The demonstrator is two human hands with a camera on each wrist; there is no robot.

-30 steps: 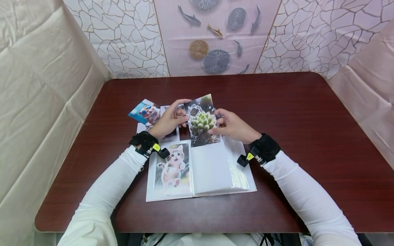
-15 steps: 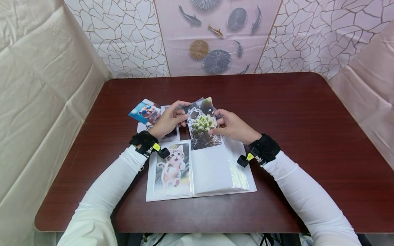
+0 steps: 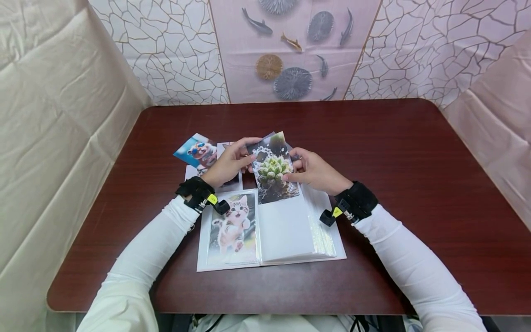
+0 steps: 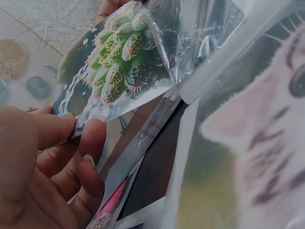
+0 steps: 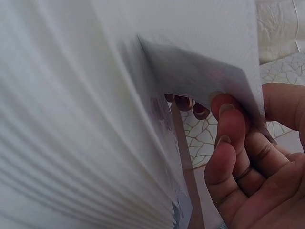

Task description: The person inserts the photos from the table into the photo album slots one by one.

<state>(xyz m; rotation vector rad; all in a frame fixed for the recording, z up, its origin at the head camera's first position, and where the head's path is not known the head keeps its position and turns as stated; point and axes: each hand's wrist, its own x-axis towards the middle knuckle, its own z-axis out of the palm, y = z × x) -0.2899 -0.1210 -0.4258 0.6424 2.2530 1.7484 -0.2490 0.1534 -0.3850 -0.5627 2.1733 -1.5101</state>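
Note:
A photo album (image 3: 286, 235) lies open on the table, a kitten picture (image 3: 234, 226) filling its left page and a whitish sleeve page on the right. A photo of a green succulent (image 3: 274, 168) overlaps the top of that right page. In the left wrist view, clear plastic covers part of the succulent photo (image 4: 114, 71). My left hand (image 3: 232, 161) pinches the photo's left side between thumb and fingers. At the opposite side, my right hand (image 3: 313, 170) pinches the page's edge and the photo together; its fingers (image 5: 231, 124) lie behind the page.
Beyond the album's left page lie loose pictures, including a blue one of an animal in sunglasses (image 3: 197, 152); my left hand partly covers them. The dark red wooden table (image 3: 394, 184) reaches a patterned backdrop (image 3: 290, 55) at the back.
The succulent photo has slid slightly down toward the album's right page. My left fingers have shifted slightly along its edge, while the right hand stays nearly in place.

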